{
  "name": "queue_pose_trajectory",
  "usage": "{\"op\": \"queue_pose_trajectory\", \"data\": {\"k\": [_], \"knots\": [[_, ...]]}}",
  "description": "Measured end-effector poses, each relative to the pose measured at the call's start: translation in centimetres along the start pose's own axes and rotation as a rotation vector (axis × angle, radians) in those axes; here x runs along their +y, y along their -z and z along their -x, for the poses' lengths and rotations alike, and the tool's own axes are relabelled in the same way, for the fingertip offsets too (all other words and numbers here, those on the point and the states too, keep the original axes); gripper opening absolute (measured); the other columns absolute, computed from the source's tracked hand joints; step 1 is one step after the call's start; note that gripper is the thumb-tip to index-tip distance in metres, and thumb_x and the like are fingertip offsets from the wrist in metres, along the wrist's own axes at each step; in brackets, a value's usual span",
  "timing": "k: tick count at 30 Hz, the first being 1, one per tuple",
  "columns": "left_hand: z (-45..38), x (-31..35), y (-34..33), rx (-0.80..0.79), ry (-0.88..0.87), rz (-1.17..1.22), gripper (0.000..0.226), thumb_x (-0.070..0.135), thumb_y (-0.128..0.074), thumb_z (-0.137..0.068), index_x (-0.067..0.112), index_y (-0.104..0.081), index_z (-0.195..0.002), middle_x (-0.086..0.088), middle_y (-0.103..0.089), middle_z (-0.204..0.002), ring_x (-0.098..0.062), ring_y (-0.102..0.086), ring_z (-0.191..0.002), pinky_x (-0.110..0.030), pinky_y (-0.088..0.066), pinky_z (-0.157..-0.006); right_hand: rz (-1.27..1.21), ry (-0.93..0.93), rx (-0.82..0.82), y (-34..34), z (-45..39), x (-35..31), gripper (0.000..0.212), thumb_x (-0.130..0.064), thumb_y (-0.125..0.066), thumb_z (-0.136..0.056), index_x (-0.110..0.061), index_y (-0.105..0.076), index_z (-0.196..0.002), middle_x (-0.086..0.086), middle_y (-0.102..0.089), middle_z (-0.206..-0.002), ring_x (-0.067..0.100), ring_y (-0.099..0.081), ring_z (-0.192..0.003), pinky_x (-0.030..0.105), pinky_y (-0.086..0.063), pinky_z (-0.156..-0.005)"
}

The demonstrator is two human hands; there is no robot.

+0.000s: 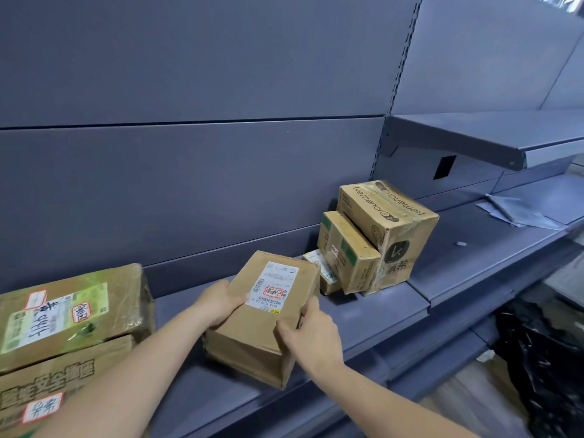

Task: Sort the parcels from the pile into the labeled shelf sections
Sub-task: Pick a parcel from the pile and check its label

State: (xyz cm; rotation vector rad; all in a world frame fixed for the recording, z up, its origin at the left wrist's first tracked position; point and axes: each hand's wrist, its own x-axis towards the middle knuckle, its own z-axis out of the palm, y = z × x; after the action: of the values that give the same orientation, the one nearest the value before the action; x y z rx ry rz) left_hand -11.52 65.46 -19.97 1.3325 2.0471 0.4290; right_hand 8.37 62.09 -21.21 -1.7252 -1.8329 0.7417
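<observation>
A brown cardboard parcel [265,314] with a white shipping label lies on the grey shelf [363,324]. My left hand [218,303] grips its left edge, thumb on top. On the parcel's near right corner my right hand [308,331] holds on, fingers curled over the edge. Behind it to the right stands a group of parcels: a large taped box [388,229] marked "kemenci", a smaller box [347,251] with green labels leaning on it, and a small flat box [325,273] partly hidden underneath.
Two stacked boxes sit at the left, a green-printed one [69,308] on a brown one [60,384]. An upper shelf [493,137] juts out at the right. Grey plastic mailers [518,210] lie further right. Black bags [550,358] sit on the floor below right.
</observation>
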Motion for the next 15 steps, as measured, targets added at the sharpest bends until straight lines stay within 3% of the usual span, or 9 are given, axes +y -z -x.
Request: {"op": "queue_pose_trajectory", "data": {"k": [4,7,11,15], "knots": [[0.3,0.2,-0.4,0.094,0.002,-0.162,0.053,0.055,-0.05,-0.091,0.019,-0.043,-0.129,0.0,-0.059,-0.128,-0.024,-0.056,-0.115,-0.036,-0.048,-0.088,0.233,0.054,0.025,1.0,-1.7,0.3,0.03,-0.048,-0.047,-0.083,-0.019,-0.051,-0.091,0.0,-0.066,-0.085,0.026,-0.062,-0.081,0.031,-0.044,-0.062],[1.6,1.1,-1.2,0.201,-0.036,-0.222,0.053,0.057,-0.047,-0.09,0.02,-0.044,-0.128,0.001,-0.055,-0.129,-0.024,-0.052,-0.12,-0.038,-0.043,-0.092,0.345,0.09,0.1,2.4,-4.6,0.8,0.029,-0.045,-0.046,-0.088,-0.016,-0.05,-0.087,0.0,-0.062,-0.081,0.026,-0.06,-0.078,0.031,-0.042,-0.061],[4.4,1.9,-1.0,0.393,-0.056,-0.318,0.045,0.054,-0.049,-0.088,0.019,-0.05,-0.116,-0.001,-0.051,-0.123,-0.023,-0.045,-0.121,-0.037,-0.038,-0.093,0.375,0.164,0.128,3.1,-9.1,1.1,0.025,-0.037,-0.049,-0.093,-0.013,-0.049,-0.099,0.004,-0.055,-0.106,0.026,-0.05,-0.106,0.034,-0.042,-0.07],[7.2,1.6,0.0,0.4,0.056,-0.255,0.028,0.044,-0.045,-0.091,0.016,-0.047,-0.088,-0.003,-0.058,-0.108,-0.026,-0.054,-0.107,-0.033,-0.039,-0.074,0.389,0.185,0.015,2.0,-12.8,0.7,0.037,-0.041,-0.05,-0.095,-0.012,-0.051,-0.118,0.007,-0.051,-0.127,0.025,-0.044,-0.12,0.039,-0.045,-0.091]]}}
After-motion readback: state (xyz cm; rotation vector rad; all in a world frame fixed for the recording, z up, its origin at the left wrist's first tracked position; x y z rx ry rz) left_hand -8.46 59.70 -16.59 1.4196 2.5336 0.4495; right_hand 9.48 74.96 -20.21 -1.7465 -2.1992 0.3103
